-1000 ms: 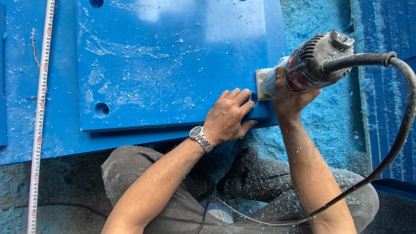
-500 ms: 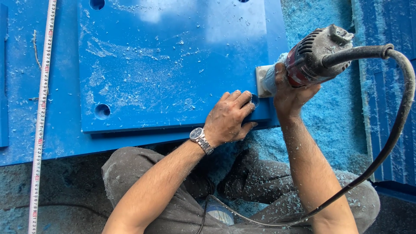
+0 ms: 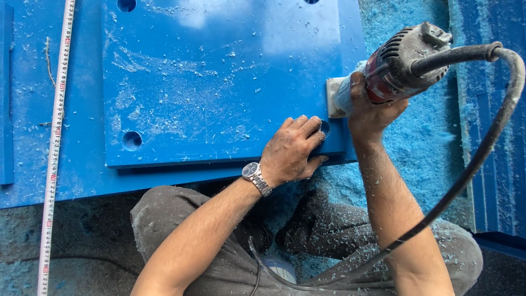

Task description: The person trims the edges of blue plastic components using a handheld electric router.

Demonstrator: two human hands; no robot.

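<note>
A thick blue plastic slab [image 3: 219, 82] with round holes lies on a larger blue sheet [image 3: 33, 164]. My left hand [image 3: 293, 151], with a metal wristwatch [image 3: 256, 177], presses flat on the slab's near right corner. My right hand [image 3: 370, 112] grips a red and grey corded power router [image 3: 402, 60]. Its square pale base [image 3: 334, 98] sits against the slab's right edge, just beyond my left fingertips. A black cable [image 3: 482, 148] curves from the tool down past my right arm.
A measuring tape [image 3: 55, 142] stretches along the left side over the sheet and floor. Blue shavings [image 3: 422, 148] cover the ground to the right and dust the slab. More blue panels [image 3: 493, 109] stand at the right. My knees in grey trousers [image 3: 181, 219] are below.
The router has shifted slightly farther along the slab's right edge, and its cable swung with it. My left hand stays pressed on the corner.
</note>
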